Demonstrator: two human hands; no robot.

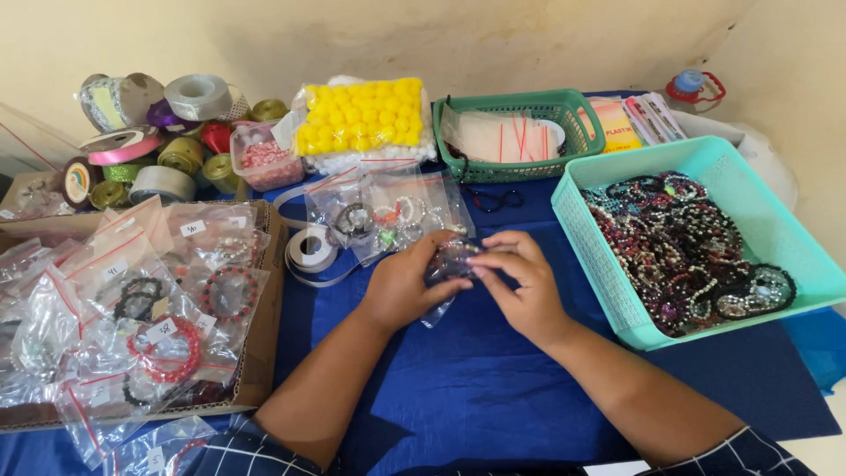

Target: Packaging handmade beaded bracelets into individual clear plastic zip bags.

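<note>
Left of our hands sits the cardboard box (257,370) of bagged bracelets. Our left hand (401,286) and right hand (520,286) pinch one small clear bag (451,264) together (grip it lightly, near the mouth); the turquoise basket (617,300) lies right.

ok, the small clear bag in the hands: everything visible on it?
The small clear plastic bag is crinkled, glossy, with dark beaded contents inside, not clearly readable. It is held above the blue cloth between both hands: left hand grips from the left, right hand with fingers pinching its top edge. Lower corner hangs free.
</note>
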